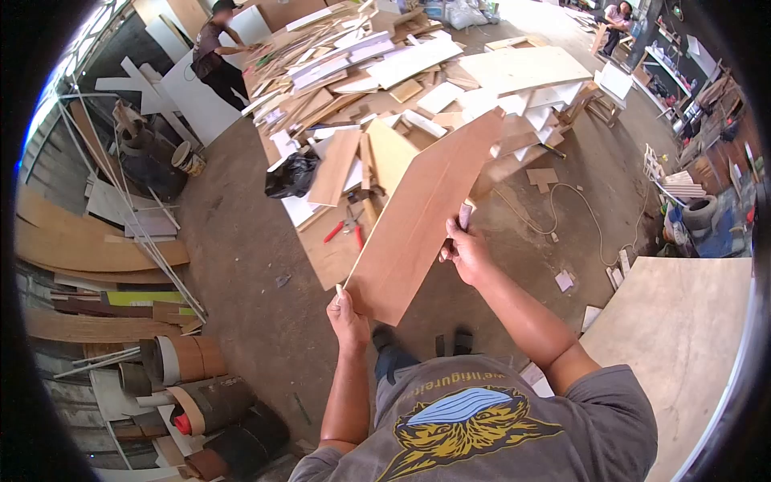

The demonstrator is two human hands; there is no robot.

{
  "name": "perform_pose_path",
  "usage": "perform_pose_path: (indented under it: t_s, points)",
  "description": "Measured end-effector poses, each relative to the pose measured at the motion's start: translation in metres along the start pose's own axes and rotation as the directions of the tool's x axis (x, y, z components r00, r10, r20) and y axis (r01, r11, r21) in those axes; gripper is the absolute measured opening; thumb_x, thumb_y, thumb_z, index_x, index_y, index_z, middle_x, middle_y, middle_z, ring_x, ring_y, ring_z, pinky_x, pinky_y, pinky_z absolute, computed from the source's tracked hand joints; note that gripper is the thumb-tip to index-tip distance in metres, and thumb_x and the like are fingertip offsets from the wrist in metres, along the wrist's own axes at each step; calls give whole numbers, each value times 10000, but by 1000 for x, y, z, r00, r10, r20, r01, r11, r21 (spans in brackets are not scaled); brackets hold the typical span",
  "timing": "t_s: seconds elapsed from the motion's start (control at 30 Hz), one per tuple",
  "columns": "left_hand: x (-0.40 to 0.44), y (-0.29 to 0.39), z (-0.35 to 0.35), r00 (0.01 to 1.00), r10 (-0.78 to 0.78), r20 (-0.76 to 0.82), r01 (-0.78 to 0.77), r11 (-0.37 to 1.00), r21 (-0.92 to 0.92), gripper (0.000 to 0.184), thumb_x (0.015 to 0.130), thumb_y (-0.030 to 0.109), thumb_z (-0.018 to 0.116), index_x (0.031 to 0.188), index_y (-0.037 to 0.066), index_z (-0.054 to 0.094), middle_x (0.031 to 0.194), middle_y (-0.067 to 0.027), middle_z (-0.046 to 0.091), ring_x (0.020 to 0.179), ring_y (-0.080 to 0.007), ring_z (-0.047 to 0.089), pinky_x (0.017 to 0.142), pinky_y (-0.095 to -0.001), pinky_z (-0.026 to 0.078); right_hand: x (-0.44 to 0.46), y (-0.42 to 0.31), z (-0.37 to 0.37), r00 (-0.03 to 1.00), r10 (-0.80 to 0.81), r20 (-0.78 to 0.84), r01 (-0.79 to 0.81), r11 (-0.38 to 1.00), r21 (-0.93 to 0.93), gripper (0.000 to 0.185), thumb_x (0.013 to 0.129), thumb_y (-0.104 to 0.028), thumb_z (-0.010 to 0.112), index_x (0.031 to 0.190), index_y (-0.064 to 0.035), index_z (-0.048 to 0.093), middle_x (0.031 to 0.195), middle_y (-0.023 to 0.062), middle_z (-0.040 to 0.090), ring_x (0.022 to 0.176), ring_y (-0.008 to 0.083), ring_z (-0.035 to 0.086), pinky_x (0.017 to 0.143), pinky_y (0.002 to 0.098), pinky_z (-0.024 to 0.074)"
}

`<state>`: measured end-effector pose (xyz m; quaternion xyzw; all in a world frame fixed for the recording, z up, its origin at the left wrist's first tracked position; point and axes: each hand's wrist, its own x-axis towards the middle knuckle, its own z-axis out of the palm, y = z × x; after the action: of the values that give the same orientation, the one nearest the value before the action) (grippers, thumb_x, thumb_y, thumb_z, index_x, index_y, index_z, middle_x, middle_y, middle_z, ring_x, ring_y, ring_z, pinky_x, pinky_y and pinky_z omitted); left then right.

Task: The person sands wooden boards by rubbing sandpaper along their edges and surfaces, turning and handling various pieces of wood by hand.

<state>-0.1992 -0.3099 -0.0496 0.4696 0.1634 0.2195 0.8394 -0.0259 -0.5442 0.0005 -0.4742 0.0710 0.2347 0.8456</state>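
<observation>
A long reddish-brown plywood board (426, 217) slants up and away in front of me, with a paler edge along its left side. My left hand (347, 320) is closed on its near left corner, thumb pointing up. On the right edge of the board, my right hand (467, 253) is closed, thumb and fingertips against the wood. A small pale pinkish piece (466, 213) sticks up from that hand; its kind I cannot make out. Beyond the board, red-handled pliers (345, 229) and a hammer (366, 195) lie on the worktable (325, 253).
Wood offcuts (345, 72) are heaped across the worktable, beside a black plastic bag (291, 173). A person (215, 52) stands at its far left; another person (617, 20) sits far right. Rolled sheets (189, 359) lie left, a large plywood sheet (683, 345) right. A cord (590, 209) crosses the floor.
</observation>
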Motion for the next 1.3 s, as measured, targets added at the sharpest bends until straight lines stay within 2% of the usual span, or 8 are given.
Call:
perform_pose_path:
  t_s: [0.17, 0.5, 0.67, 0.9, 1.07, 1.17, 1.23, 1.3]
  points:
    - [35, 56, -92, 978, -155, -141, 136, 981, -137, 375, 1066, 358, 578, 1208, 18, 644, 1160, -71, 704, 1030, -174, 676, 882, -346, 545, 32, 78, 97, 999, 2, -44, -1, 1000, 19, 124, 1039, -255, 642, 1024, -148, 581, 859, -33, 546, 591, 114, 534, 565, 316, 487]
    - [126, 184, -232, 951, -200, -234, 202, 979, -16, 281, 1054, 342, 619, 1117, 81, 701, 978, 2, 707, 828, -113, 652, 764, -318, 556, 78, 185, 301, 994, -39, -107, 42, 999, 30, 127, 1068, -297, 597, 1065, -172, 577, 866, -42, 594, 594, 70, 487, 540, 251, 432]
    - [187, 200, -247, 917, -269, -294, 272, 962, -33, 286, 1058, 349, 611, 1141, 85, 682, 1021, -14, 695, 848, -122, 646, 769, -329, 559, 113, 221, 343, 985, -118, -130, 97, 983, -159, 157, 1057, -271, 615, 1121, -135, 571, 856, -33, 570, 503, 67, 448, 443, 242, 401]
    - [315, 197, -288, 912, -390, -128, 392, 920, -11, 316, 1070, 367, 584, 1184, 85, 673, 1039, -23, 696, 909, -156, 672, 806, -364, 568, 211, 246, 386, 960, -104, -260, 49, 976, -211, 181, 1046, -256, 628, 1127, -112, 555, 802, -25, 548, 455, 68, 422, 416, 258, 392]
    - [433, 209, -317, 887, -461, -26, 461, 879, 126, 346, 1081, 359, 551, 1256, 77, 650, 1071, -48, 716, 927, -189, 701, 833, -397, 586, 300, 261, 431, 944, -63, -324, 13, 988, -156, 496, 1057, -273, 610, 1492, -123, 425, 836, -30, 581, 452, 68, 411, 429, 267, 369]
    - [489, 212, -330, 848, -529, 21, 519, 839, 162, 336, 1096, 322, 512, 1292, 76, 631, 1141, -61, 703, 993, -200, 690, 850, -414, 581, 357, 274, 443, 938, -101, -331, 47, 985, -167, 457, 1062, -276, 602, 1465, -121, 451, 861, -37, 590, 453, 64, 407, 435, 264, 364]
    - [537, 215, -332, 834, -549, 64, 529, 826, 193, 324, 1093, 310, 521, 1284, 75, 638, 1140, -71, 715, 993, -199, 702, 844, -419, 593, 391, 261, 472, 929, -111, -352, 81, 992, -99, 283, 1065, -233, 585, 1304, -96, 519, 817, -30, 550, 467, 61, 407, 426, 246, 351]
    - [566, 224, -331, 827, -560, 41, 544, 817, 190, 297, 1089, 289, 542, 1264, 74, 649, 1027, -51, 725, 840, -160, 708, 769, -358, 609, 410, 252, 499, 916, -101, -389, 87, 995, -53, 188, 1065, -208, 576, 1203, -82, 556, 783, -26, 528, 473, 63, 411, 423, 241, 344]
